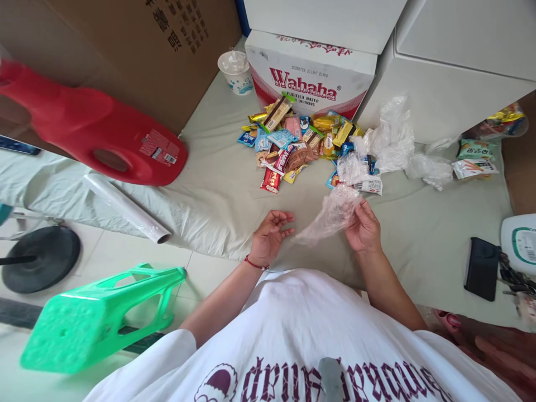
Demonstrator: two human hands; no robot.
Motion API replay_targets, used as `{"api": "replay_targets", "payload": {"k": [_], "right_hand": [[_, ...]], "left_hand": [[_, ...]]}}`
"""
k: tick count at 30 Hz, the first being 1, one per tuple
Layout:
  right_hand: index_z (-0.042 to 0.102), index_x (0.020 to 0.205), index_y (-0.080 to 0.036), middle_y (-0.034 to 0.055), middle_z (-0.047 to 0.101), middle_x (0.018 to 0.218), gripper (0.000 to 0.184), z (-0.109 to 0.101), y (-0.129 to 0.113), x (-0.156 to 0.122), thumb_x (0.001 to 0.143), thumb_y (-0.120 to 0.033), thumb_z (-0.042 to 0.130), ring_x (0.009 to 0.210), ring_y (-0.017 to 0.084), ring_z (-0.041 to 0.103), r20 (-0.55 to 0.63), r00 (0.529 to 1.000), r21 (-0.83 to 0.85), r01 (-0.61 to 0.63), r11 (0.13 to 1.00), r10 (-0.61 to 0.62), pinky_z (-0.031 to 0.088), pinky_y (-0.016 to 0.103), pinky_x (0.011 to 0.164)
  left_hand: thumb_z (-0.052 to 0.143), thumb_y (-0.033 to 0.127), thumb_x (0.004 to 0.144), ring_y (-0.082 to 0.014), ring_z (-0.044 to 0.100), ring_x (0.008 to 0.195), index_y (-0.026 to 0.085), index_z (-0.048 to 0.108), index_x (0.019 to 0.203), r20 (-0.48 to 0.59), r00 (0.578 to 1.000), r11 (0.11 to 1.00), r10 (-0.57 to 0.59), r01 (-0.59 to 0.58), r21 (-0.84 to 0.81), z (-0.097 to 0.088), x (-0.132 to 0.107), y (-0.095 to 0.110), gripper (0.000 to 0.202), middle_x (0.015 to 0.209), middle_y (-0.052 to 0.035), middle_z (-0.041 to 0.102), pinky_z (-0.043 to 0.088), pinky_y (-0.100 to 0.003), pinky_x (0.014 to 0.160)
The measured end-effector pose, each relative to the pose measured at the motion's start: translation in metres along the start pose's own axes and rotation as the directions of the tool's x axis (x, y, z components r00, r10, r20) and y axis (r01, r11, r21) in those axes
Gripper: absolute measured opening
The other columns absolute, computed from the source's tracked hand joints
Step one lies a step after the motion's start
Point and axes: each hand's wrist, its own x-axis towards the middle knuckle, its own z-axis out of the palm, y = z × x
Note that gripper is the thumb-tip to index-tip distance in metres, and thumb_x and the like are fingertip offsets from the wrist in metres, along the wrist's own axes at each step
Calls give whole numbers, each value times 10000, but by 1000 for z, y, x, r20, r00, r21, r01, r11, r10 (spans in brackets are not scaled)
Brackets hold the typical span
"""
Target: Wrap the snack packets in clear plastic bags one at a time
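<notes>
My right hand (363, 228) grips a thin clear plastic bag (330, 215) that stretches to the left above the pale cloth. My left hand (270, 234) is palm up with its fingers curled and apart; its fingertips touch the bag's left end without closing on it. Just beyond the hands lies a heap of wrapped snacks (295, 142), with a red packet (271, 180) at its near edge. More crumpled clear bags (387, 139) lie to the right of the heap.
A Wahaha carton (310, 75) and a paper cup (235, 71) stand behind the snacks. A red jug (96, 134), a roll of film (125, 207) and a green stool (96, 318) are on the left. A black wallet (481, 268) lies on the right.
</notes>
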Motion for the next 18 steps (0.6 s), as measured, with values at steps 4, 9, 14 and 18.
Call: {"api": "replay_targets", "payload": {"k": [4, 9, 14, 18], "right_hand": [[482, 860, -273, -31, 595, 750, 378, 17, -9, -5, 813, -548, 737, 529, 119, 481, 96, 995, -73, -21, 997, 28, 407, 256, 477], [479, 869, -270, -42, 558, 717, 386, 27, -12, -6, 837, -569, 721, 500, 103, 451, 54, 998, -112, 51, 992, -45, 372, 241, 454], [474, 879, -268, -47, 540, 703, 394, -2, -15, 8, 863, -607, 674, 505, 105, 446, -193, 930, -311, 244, 918, -313, 368, 246, 471], [498, 893, -277, -56, 525, 682, 379, -23, -8, 16, 841, -607, 678, 485, 113, 422, -219, 934, -321, 202, 925, -281, 364, 261, 466]], "left_hand": [[708, 665, 767, -269, 574, 1277, 296, 579, 1234, 128, 992, 1000, 10, -11, 11, 20, 5, 15, 609, 1353, -98, 610, 504, -403, 950], [943, 485, 565, -170, 643, 830, 185, 696, 919, 373, 915, 981, -154, 96, 171, 48, 15, 14, 526, 891, -37, 688, 482, -308, 782], [933, 436, 609, -84, 515, 582, 162, 670, 749, 366, 902, 967, -228, 164, 197, 31, 16, 8, 405, 634, 40, 575, 447, -280, 675], [932, 470, 623, -182, 657, 968, 221, 694, 1027, 327, 934, 988, -143, 113, 109, 24, 14, 4, 531, 1012, -52, 679, 507, -321, 850]]}}
